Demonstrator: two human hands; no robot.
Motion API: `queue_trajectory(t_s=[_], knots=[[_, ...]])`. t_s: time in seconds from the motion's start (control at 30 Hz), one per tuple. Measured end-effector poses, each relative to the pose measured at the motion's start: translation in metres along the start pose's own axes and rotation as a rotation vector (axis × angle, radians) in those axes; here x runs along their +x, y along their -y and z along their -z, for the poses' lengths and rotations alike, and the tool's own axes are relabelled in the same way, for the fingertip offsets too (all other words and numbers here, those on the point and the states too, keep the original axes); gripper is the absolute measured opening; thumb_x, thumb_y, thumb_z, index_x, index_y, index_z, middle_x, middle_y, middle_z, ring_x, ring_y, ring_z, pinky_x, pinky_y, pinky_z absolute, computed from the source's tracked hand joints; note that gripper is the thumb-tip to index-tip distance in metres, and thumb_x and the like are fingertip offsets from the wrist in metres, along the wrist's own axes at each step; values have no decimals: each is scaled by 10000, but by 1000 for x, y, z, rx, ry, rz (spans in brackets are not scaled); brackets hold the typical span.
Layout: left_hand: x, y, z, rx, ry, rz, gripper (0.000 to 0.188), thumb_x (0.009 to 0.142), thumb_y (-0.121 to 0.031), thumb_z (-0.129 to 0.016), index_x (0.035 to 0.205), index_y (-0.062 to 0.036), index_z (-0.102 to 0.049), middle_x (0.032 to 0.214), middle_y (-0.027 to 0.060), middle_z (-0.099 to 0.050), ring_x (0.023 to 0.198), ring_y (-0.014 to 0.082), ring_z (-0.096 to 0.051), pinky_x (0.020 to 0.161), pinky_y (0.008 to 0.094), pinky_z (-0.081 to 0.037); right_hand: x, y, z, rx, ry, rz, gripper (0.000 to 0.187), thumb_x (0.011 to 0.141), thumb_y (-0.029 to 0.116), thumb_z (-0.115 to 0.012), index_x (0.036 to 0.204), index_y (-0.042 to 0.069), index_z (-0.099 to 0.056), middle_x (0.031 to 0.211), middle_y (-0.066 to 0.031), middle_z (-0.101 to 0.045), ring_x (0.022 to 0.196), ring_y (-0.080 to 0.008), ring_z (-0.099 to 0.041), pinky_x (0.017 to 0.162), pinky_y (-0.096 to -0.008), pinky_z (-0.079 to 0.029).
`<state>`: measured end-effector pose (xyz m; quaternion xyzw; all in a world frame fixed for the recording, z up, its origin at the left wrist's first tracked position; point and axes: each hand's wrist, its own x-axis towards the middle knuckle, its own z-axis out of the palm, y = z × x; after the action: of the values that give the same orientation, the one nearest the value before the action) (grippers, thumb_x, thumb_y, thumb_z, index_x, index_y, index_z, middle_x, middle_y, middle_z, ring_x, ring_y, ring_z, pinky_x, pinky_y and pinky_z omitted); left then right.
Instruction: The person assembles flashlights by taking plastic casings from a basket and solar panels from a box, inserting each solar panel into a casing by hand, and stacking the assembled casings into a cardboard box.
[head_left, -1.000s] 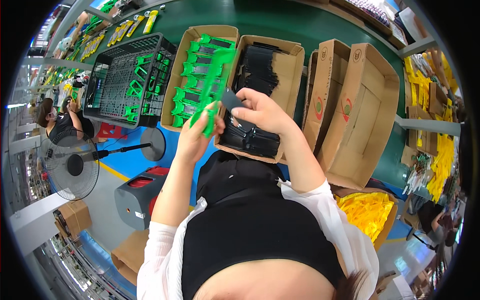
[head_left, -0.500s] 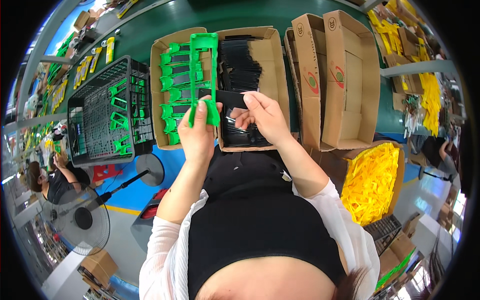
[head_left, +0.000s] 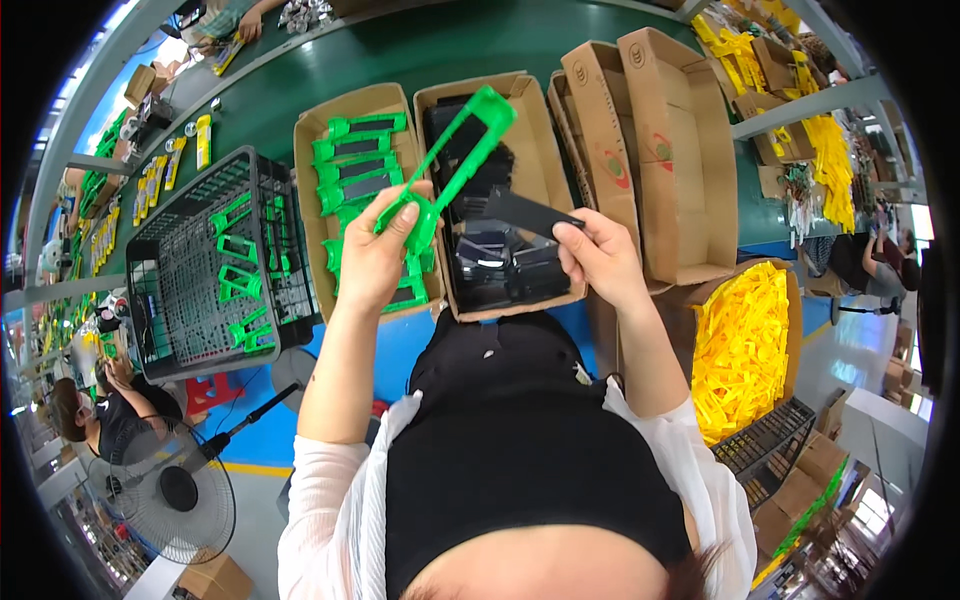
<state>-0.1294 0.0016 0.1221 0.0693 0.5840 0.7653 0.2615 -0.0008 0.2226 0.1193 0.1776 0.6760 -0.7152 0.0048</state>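
Observation:
My left hand is closed round the lower end of a long green plastic frame, which tilts up to the right over the boxes. Pinched by one end in my right hand is a flat black strip, its free end pointing left, apart from the frame. Beneath the strip stands a cardboard box with many loose black strips. A second cardboard box on its left holds rows of green frames with dark pieces in them, partly hidden by my left hand.
A dark plastic crate with several green frames stands at far left. Cardboard boxes lean together on the right, above a carton of yellow pieces. Yellow tools lie on the green table. A fan stands lower left.
My hands have moved apart. The black strip has gone right, away from the green frame it overlapped. The frame has swung from upright to tilted right.

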Motion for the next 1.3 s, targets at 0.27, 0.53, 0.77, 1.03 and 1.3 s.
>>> queue_trajectory(t_s=[0.27, 0.53, 0.77, 1.03, 1.3], knots=[[25, 5, -18, 786, 292, -132, 266, 765, -44, -619, 1026, 8, -629, 988, 92, -649, 944, 163, -576, 874, 303, -425, 14, 37, 29, -513, 76, 59, 278, 805, 345, -625, 811, 68, -631, 658, -123, -612, 617, -247, -601, 578, -365, -468], [0, 37, -48, 340, 153, 155, 205, 828, -17, -586, 1021, 52, -590, 763, 95, -641, 628, 154, -607, 571, 246, -482, 15, 4, 51, -731, 85, 307, 321, 813, 353, -582, 836, 33, -595, 708, -204, -594, 732, -384, -587, 656, -469, -454], [3, 46, -78, 340, 68, 110, 211, 828, -69, -619, 1007, 42, -601, 748, 109, -639, 611, 159, -600, 546, 239, -472, 20, 5, 76, -736, 96, 313, 310, 834, 319, -571, 800, 10, -572, 655, -192, -587, 699, -378, -593, 650, -460, -460], [-7, 54, -98, 304, 21, 83, 245, 825, -63, -613, 1037, 55, -574, 764, 104, -633, 615, 167, -603, 547, 258, -478, 30, 10, 94, -814, 161, 295, 339, 814, 323, -590, 808, -16, -602, 748, -203, -619, 779, -360, -611, 705, -444, -476], [10, 58, -121, 563, 2, -5, 190, 807, -27, -574, 982, 14, -632, 858, 34, -624, 783, 113, -573, 712, 240, -459, 61, 7, 117, -1029, 225, 343, 166, 833, 269, -553, 881, 178, -683, 774, -129, -626, 772, -283, -636, 679, -418, -507]])
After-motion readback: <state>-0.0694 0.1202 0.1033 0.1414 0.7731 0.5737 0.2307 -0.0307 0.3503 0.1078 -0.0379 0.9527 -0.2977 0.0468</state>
